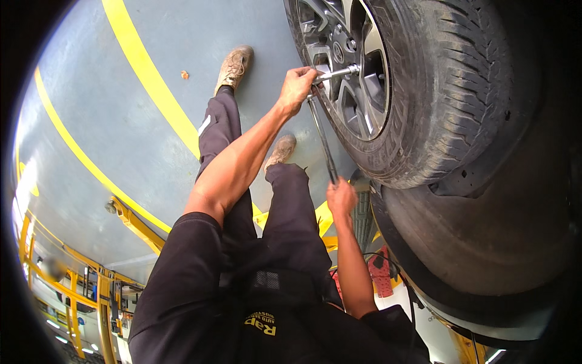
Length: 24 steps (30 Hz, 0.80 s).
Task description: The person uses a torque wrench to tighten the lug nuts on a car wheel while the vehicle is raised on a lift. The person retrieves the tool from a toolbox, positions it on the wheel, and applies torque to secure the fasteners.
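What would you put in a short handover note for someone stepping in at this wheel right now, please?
Left hand: gripping the head end of the wheel wrench, steadying it against the alloy wheel.
Right hand: closed on the wrench's long handle at its lower end.
The wrench's socket arm sits on a lug nut near the hub; the tyre is on the car, both feet planted on the grey floor.
Done: wrench seated. Left: turning the nut. Whether it is loose or tight cannot be told.

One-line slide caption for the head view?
Left hand and right hand grip a lug wrench on the alloy wheel.
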Each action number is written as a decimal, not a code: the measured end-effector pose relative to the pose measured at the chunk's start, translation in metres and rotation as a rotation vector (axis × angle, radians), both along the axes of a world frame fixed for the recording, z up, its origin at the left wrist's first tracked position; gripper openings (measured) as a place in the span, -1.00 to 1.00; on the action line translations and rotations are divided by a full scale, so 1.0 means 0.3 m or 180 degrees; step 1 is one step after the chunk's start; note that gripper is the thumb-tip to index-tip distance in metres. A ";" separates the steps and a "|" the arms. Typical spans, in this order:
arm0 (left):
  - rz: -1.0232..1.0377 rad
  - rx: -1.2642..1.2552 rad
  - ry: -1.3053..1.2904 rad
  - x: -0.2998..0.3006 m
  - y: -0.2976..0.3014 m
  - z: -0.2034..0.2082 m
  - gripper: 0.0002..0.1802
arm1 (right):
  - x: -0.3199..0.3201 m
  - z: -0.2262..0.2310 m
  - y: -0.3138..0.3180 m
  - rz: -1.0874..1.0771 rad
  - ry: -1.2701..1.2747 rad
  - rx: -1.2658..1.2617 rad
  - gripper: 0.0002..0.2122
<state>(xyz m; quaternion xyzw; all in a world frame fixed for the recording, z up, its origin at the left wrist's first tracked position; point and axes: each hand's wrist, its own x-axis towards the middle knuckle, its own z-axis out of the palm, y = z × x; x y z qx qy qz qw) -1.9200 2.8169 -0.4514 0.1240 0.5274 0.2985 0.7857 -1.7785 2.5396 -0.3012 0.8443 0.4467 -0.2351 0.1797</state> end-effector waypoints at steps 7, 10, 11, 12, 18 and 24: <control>0.0156 -0.0378 -0.0228 -0.005 0.011 -0.026 -0.63 | 0.021 -0.062 -0.007 -0.0258 0.0480 -0.0404 -0.72; 0.0329 -0.0410 -0.0177 -0.004 0.002 -0.037 -0.60 | 0.019 -0.105 -0.040 -0.0192 0.0432 -0.0150 -0.72; 0.0399 -0.0384 -0.0146 0.007 -0.005 -0.035 -0.59 | 0.023 -0.125 -0.047 -0.0196 0.0439 -0.0116 -0.72; 0.0430 -0.0309 0.0000 0.014 -0.004 -0.035 -0.59 | 0.024 -0.145 -0.052 -0.0201 0.0445 -0.0086 -0.72; 0.0392 -0.0027 0.0235 0.021 -0.033 -0.025 -0.61 | 0.032 -0.164 -0.047 -0.0069 0.0542 0.0023 -0.71; 0.0696 -0.0539 0.0345 -0.108 -0.063 -0.134 -0.60 | -0.099 0.047 0.129 -0.0239 0.0535 -0.0904 -0.70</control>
